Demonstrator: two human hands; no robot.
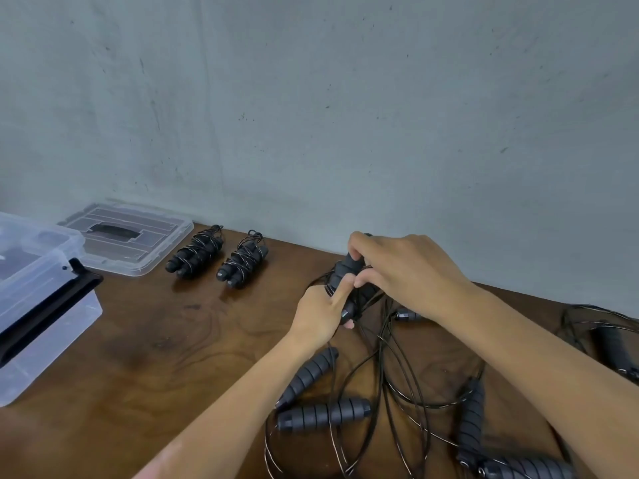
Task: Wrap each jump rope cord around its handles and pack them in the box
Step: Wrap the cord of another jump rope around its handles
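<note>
Head view: my left hand (320, 314) grips paired handles (345, 271), axis pointing away; right hand (408, 271) pinches cord (373, 299) at top, nearer loose coils.

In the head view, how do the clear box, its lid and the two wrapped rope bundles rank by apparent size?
1. Clear box, though it is nearest the camera and cut off by the frame.
2. Lid.
3. Left wrapped bundle and right wrapped bundle: these look alike, so I do not rank them.
</note>
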